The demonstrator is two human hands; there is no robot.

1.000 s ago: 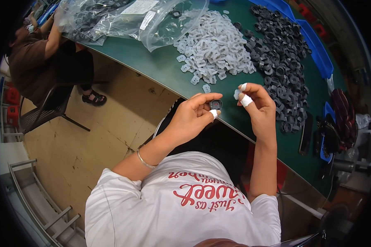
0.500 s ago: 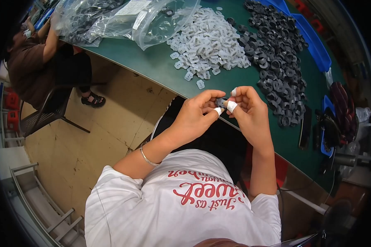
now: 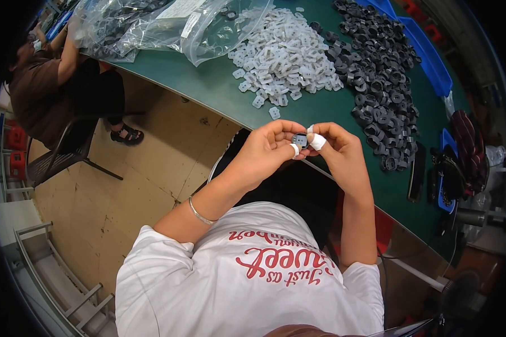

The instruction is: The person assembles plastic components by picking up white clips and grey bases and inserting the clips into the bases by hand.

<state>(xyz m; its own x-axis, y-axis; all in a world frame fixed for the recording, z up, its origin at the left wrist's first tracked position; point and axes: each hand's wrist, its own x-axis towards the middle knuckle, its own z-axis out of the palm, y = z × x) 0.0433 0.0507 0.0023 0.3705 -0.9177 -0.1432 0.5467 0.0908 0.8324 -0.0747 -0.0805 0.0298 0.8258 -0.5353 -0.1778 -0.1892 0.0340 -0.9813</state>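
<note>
Between my two hands, just over the near edge of the green table, is a small dark grey ring-shaped part (image 3: 300, 140) with a pale piece showing inside it. My left hand (image 3: 265, 153) grips its left side with thumb and fingers. On the other side my right hand (image 3: 338, 150) pinches it, white tape wrapped round the thumb and a fingertip. My left thumb is taped too. Beyond my hands lies a heap of small translucent white plates (image 3: 289, 56), and to its right a long pile of dark grey ring parts (image 3: 379, 84).
Clear plastic bags (image 3: 168, 28) with dark parts lie at the far left of the green table (image 3: 208, 84). A blue tray (image 3: 427, 59) lines the far right. Nearer are a dark phone-like slab (image 3: 416, 171) and a dark striped bundle (image 3: 469, 146). Another person (image 3: 45, 84) sits at left.
My hands have turned the grey part, so its open face with the pale piece now shows. My right fingers have shifted in closer around it. The piles look the same.
</note>
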